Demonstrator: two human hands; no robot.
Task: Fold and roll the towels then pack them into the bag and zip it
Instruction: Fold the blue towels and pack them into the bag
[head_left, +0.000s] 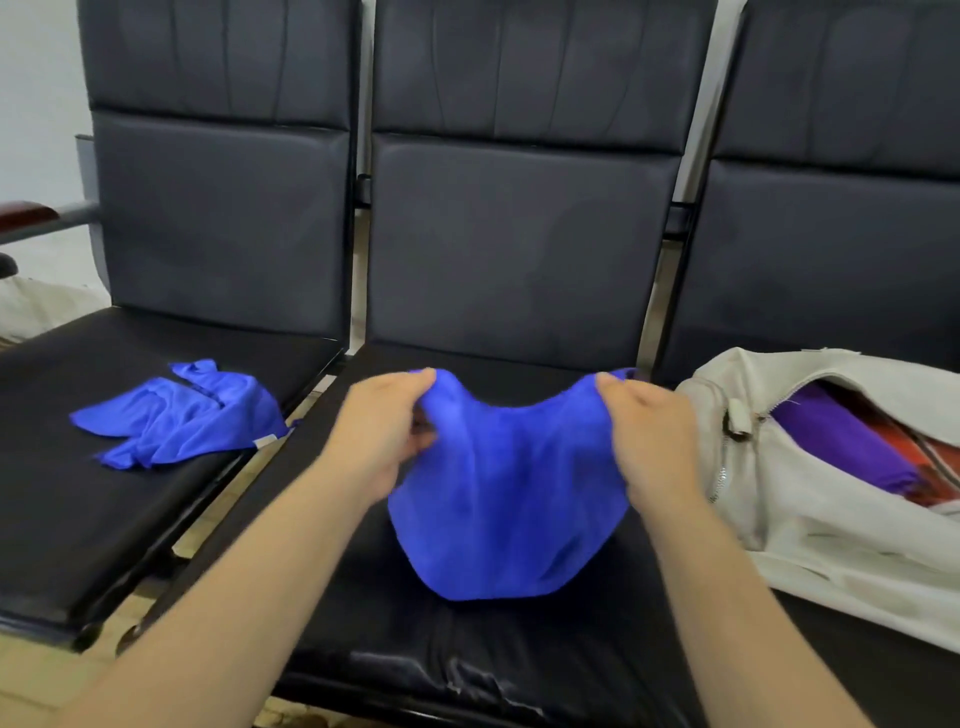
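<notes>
Left seat (78, 519): black cushion, first in a row of three.
Spare towel (187, 415): blue, crumpled, lay loose on the left seat near its right edge; white tag at one corner; neither hand touched it.
Left hand (379, 431): fingers curled, pinching the upper left edge of the towel.
Towel (498, 493): blue, held up between both hands over the middle seat (467, 649); top edge sagged in the centre; lower part hung in a rounded fold; contact with the cushion could not be told.
Right hand (649, 431): fingers curled, gripping the towel's upper right corner.
Bag (831, 545): off-white, lay on the right seat just beside the right hand; zip open.
Purple towel (831, 441): inside the bag, visible through the opening, against something red-orange.
</notes>
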